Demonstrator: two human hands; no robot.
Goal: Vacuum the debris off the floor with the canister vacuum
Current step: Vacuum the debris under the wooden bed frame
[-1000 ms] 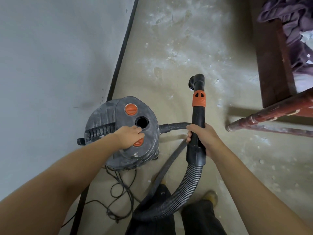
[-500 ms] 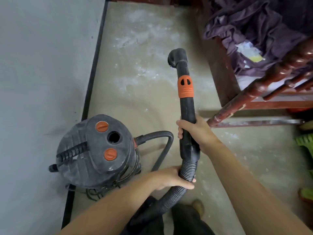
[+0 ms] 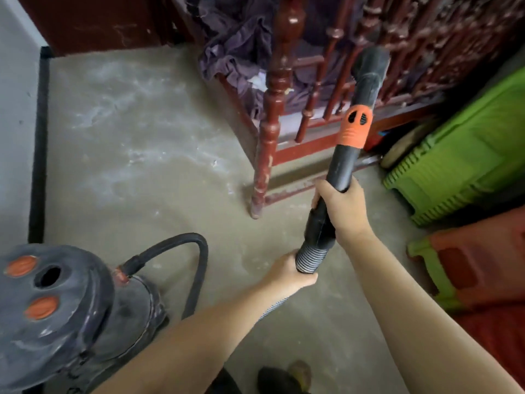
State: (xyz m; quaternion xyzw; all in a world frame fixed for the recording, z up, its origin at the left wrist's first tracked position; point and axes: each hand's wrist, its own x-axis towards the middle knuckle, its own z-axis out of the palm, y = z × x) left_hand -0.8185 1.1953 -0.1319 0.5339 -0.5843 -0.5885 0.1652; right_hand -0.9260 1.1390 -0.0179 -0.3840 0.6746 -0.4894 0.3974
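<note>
A dusty black canister vacuum (image 3: 56, 302) with orange caps stands at the lower left on the concrete floor (image 3: 142, 194). Its black wand (image 3: 341, 166) with an orange collar points up and right, its nozzle (image 3: 370, 66) raised in front of the red railing. My right hand (image 3: 341, 211) grips the wand just above the cuff. My left hand (image 3: 287, 274) holds the ribbed hose (image 3: 308, 257) just below it. White dust and debris (image 3: 136, 155) streak the floor at the middle left.
A red wooden bed frame with turned spindles (image 3: 272, 109) and purple cloth (image 3: 235, 52) stands ahead. Green (image 3: 460, 155) and orange plastic stools (image 3: 483, 265) sit on the right. A grey wall with black skirting (image 3: 39, 137) runs on the left. My shoe (image 3: 287, 376) shows at the bottom.
My left hand left the canister top and took hold of the hose. The wand swung up and to the right, towards the bed railing, and my view turned right.
</note>
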